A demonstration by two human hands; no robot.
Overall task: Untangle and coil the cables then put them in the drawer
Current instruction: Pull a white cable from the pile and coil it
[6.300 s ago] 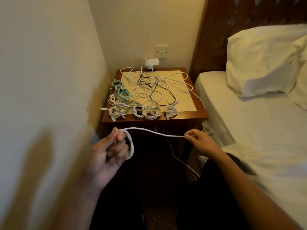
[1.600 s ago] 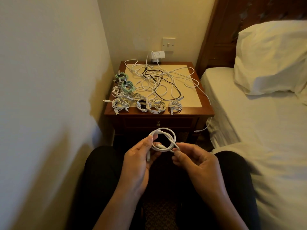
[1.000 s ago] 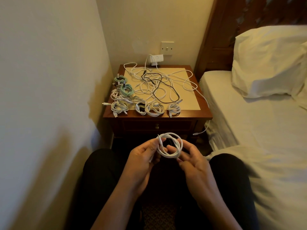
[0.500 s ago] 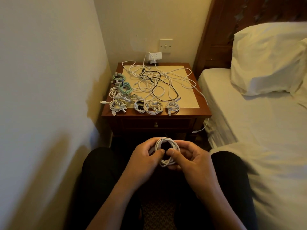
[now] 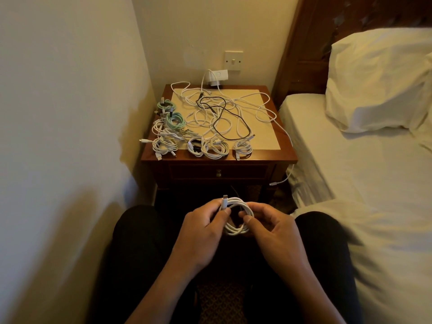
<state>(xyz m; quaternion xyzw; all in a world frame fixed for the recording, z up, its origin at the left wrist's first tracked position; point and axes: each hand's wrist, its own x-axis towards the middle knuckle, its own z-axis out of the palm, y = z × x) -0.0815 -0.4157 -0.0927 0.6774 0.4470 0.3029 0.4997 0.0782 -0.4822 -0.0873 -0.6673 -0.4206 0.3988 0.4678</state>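
Observation:
A coiled white cable [image 5: 237,226] hangs between my knees, in front of the nightstand. My left hand [image 5: 202,226] pinches its left side, with the plug end sticking up past my thumb. My right hand [image 5: 271,226] grips the right side of the loop. On the nightstand [image 5: 284,152], a tangle of white cables and one black cable [image 5: 224,113] covers the middle. Several coiled white cables [image 5: 216,148] lie along the front edge, and two coiled teal cables [image 5: 174,118] lie at the left. The drawer [image 5: 218,171] below is closed.
A wall runs close along the left. The bed [image 5: 362,174] with a pillow [image 5: 378,80] fills the right side. A white charger [image 5: 217,77] sits plugged in behind the nightstand. One white cable end [image 5: 280,181] dangles off the nightstand's right edge.
The long white cable stretched between my hands has been wound into a small coil. Both hands came together and lowered toward my lap with it.

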